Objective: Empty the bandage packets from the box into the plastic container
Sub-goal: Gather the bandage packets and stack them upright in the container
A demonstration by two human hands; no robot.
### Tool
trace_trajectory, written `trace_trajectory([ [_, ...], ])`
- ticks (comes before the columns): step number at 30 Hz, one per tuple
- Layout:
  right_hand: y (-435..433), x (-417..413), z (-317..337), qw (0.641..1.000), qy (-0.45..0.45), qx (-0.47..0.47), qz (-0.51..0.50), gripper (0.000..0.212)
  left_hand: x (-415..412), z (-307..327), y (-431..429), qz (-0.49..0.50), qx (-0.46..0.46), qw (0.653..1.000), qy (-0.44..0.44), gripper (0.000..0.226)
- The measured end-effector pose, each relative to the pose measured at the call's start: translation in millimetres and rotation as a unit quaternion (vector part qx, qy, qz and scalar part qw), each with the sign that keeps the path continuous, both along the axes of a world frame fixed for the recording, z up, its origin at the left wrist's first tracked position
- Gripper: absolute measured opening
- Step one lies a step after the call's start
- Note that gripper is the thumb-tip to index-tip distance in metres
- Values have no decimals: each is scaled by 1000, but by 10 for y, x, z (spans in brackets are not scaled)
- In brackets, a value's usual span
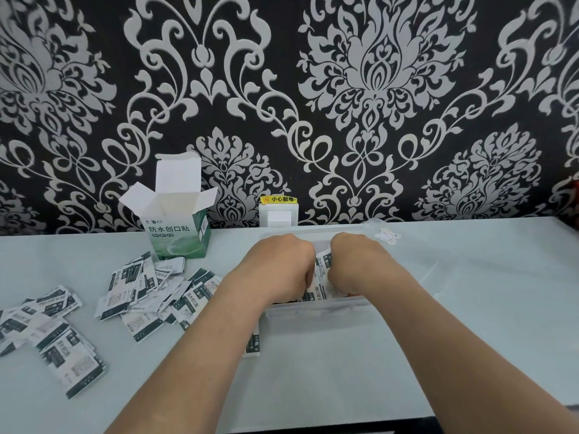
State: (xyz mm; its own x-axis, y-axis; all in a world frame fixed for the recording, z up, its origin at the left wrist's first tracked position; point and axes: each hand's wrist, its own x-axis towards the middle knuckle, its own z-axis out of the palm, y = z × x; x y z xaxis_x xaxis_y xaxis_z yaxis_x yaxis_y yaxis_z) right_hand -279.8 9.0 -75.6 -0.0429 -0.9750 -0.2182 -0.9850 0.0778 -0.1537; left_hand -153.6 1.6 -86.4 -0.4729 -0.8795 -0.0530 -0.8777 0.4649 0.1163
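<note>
Both hands are down inside the clear plastic container (313, 311), knuckles toward us. The left hand (282, 264) and right hand (357, 263) sit close together with fingers curled downward. Between them a bundle of bandage packets (322, 277) stands on edge, gripped from either side. The fingertips are hidden behind the knuckles, so we cannot tell how deep the grip goes. The bundle sits within the container, near its front wall.

Beyond and left of the left hand stands the green-and-white box (178, 236), upright, top flaps open. Left of the left forearm, loose packets (147, 292) lie scattered on the pale table (78, 255), with a second heap (53, 336) farther out the same way. One packet (253, 344) shows under the left forearm, against the container's side. Straight beyond the hands we see a wall socket (277, 216) with a yellow warning label (278, 199).
</note>
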Motion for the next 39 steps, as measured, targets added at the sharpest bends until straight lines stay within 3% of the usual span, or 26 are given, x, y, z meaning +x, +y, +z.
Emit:
trace_trajectory([
  [17,-89,25,46,1000,14,28,1,22,44,-63,-38,-7,-6,999,34,19],
  [23,-67,28,84,999,32,6,18,26,47,-79,-63,-15,-3,1000,25,31],
  [28,-25,26,90,998,45,6,46,15,41,-66,-37,-24,-6,1000,9,30],
  [34,0,39,184,997,46,-56,29,25,76,36,-8,-5,-24,994,104,30],
  [38,34,128,305,986,-62,-150,37,7,278,226,126,29,-48,967,250,28],
  [39,59,178,340,980,-107,-162,44,13,349,282,163,49,-50,959,274,27],
])
